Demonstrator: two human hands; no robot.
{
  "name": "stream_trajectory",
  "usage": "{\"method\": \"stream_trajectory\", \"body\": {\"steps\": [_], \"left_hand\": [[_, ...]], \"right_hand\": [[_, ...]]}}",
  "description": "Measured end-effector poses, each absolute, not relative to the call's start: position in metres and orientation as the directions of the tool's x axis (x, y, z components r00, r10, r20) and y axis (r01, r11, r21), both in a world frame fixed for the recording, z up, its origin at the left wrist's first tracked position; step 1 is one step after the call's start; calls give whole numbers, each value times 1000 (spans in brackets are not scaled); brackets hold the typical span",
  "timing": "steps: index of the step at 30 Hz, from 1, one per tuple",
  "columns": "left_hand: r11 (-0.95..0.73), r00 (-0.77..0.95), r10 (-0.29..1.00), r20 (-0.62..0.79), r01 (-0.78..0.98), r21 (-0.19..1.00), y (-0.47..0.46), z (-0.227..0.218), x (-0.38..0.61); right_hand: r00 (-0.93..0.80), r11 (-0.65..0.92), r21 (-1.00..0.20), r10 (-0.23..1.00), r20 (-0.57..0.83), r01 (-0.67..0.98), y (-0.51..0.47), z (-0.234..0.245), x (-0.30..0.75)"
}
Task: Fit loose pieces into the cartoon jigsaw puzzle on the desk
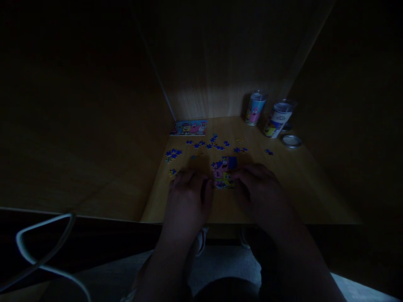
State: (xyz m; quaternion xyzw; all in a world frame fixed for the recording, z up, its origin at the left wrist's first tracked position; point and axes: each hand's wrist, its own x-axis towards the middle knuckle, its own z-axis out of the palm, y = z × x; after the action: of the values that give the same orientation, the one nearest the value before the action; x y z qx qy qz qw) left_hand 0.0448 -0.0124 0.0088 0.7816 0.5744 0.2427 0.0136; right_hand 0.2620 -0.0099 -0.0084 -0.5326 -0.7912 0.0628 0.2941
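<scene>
Although the light is dim, I can make out a partly joined puzzle [224,173] lying flat on the wooden desk [226,209], directly between the person's two hands. It shows pink and yellow cartoon figures, with a dark blue patch at its upper right and an uneven outline at its upper left.

The left hand [187,195] is palm down, its fingers bent toward the desk and its thumb at the puzzle's left edge. The right hand [262,191] reaches in from the other side, its fingertips at the right edge, seemingly touching it. Both hands are in such shadow that I cannot tell whether either pinches a piece.

Just beyond the left fingers lies a yellow-and-blue piece [172,172], and farther off sits a small cluster of blue pieces [174,153]. More loose pieces [209,146] are scattered behind the puzzle, while a blue pair [269,152] lies apart to the right.

At the back left, a colourful picture strip [189,128] lies flat near the side panel. Toward the back right stand two clear canisters, one with a pink figure [255,109], the nearer with a white label [278,119]. A round silvery lid [291,141] rests beside the nearer canister. Below the left panel, a pale cable [20,243] loops.
</scene>
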Motion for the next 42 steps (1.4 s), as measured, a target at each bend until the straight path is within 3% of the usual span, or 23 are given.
{"method": "stream_trajectory", "body": {"steps": [26,42], "left_hand": [[-348,225,908,355,875,337,-11,8,43],[-385,181,874,452,825,414,-10,3,41]], "right_hand": [[-261,423,-393,878,401,817,-9,-11,262],[-254,428,-400,872,418,811,-10,-10,261]]}}
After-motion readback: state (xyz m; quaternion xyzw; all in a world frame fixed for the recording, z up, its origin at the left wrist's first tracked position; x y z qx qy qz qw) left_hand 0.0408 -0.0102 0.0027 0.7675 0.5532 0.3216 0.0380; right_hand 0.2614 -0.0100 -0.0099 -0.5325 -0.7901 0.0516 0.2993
